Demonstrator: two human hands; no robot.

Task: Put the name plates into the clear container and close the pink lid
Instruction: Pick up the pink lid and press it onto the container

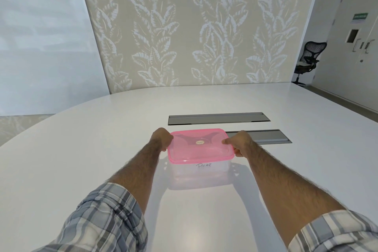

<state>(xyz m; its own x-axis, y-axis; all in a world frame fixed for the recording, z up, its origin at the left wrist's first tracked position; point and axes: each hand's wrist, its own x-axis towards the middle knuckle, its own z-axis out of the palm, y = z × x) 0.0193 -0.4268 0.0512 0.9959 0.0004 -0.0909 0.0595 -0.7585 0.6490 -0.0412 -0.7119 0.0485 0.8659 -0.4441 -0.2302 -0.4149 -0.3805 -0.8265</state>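
Holding pink lid [199, 145] at left rim with left grip [161, 139], fingers curled; pinching right rim with right grip [240, 145], thumb on top. Seated on clear container [198, 174] on bench [81, 149].

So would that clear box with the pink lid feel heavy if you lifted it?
Probably light: the clear plastic container looks thin-walled. Its wide, flat shape should not tip. It may slide easily on the glossy white table.
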